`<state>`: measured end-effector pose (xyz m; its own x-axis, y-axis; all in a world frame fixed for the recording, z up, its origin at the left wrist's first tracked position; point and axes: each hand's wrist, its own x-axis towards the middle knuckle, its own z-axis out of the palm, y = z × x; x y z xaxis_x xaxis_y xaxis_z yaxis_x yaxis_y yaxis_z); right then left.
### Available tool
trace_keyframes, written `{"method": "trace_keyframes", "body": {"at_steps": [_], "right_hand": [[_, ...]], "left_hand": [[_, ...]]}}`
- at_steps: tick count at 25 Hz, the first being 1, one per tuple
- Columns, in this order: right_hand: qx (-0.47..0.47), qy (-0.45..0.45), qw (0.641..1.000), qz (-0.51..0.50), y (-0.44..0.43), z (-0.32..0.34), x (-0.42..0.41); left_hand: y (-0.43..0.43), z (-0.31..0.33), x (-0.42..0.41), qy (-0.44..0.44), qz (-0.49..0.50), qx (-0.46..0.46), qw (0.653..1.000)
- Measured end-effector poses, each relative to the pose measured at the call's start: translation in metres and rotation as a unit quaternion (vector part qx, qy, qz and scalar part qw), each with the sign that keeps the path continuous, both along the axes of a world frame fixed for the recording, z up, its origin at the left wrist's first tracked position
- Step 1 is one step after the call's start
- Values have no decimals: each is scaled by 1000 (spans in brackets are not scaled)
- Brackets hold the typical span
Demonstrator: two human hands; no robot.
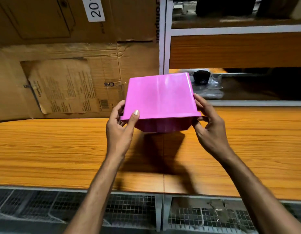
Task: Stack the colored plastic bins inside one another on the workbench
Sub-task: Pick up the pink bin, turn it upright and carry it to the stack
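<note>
Above the workbench [53,149], mid-frame, the pink bin [159,97] hangs in the air, clear of the wood, with its shadow below it. The bin is tipped: one broad wall faces the camera and the rim runs along its lower edge. Darker pink shows under the rim; whether that is the bin's own inside or a second bin nested in it, cannot tell.

The left hand [120,130] pinches the left rim corner, thumb flat on the near wall, fingers curled behind. The right hand [208,130] grips the right rim corner, fingers on the side wall, thumb under the lip; it is slightly blurred.

No other colored bin is in view, so no nesting target is visible.

Risks, as I judge them:
- The hold is at two rim corners on glossy plastic, so a slip could drop or swing the bin onto the workbench.
- Tipped like this, it likely needs levelling before nesting; going in skewed, the rims could jam.
- Cardboard [62,78] leans behind on the left, and a backward swing might knock it.
- On the shelf [230,48] to the right, a black item [201,78] in plastic wrap appears near the bin's far corner, but depth is unclear.
</note>
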<state>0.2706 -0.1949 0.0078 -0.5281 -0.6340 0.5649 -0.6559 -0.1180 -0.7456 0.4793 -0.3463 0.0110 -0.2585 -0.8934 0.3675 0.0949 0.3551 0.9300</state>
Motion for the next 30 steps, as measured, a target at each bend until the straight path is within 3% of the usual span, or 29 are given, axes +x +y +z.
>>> {"method": "trace_keyframes", "body": {"at_steps": [4, 6, 9, 12, 19, 23, 27, 30], "right_hand": [[-79, 15, 995, -60, -6, 24, 4], [-156, -34, 978, -137, -16, 38, 2], [-214, -144, 946, -198, -31, 53, -12], [-222, -241, 925, -191, -32, 48, -30], [-255, -428, 856, -136, -23, 37, -43], [-163, -399, 899, -84, -11, 32, -28], [-36, -360, 932, 9, 12, 7, 1], [-31, -281, 959, 33, 14, 11, 17]], "left_hand": [[-4, 40, -4, 82, -21, 19, 996], [-11, 57, -7, 88, -61, -12, 994], [-11, 52, -14, 11, -114, -75, 990], [5, 22, -8, -89, -46, -150, 984], [56, 14, -11, -152, 62, -243, 956], [32, 23, -14, -86, 87, -213, 969], [-2, 25, -8, 0, 44, -107, 993], [-28, 18, 1, 38, 25, -36, 998]]}}
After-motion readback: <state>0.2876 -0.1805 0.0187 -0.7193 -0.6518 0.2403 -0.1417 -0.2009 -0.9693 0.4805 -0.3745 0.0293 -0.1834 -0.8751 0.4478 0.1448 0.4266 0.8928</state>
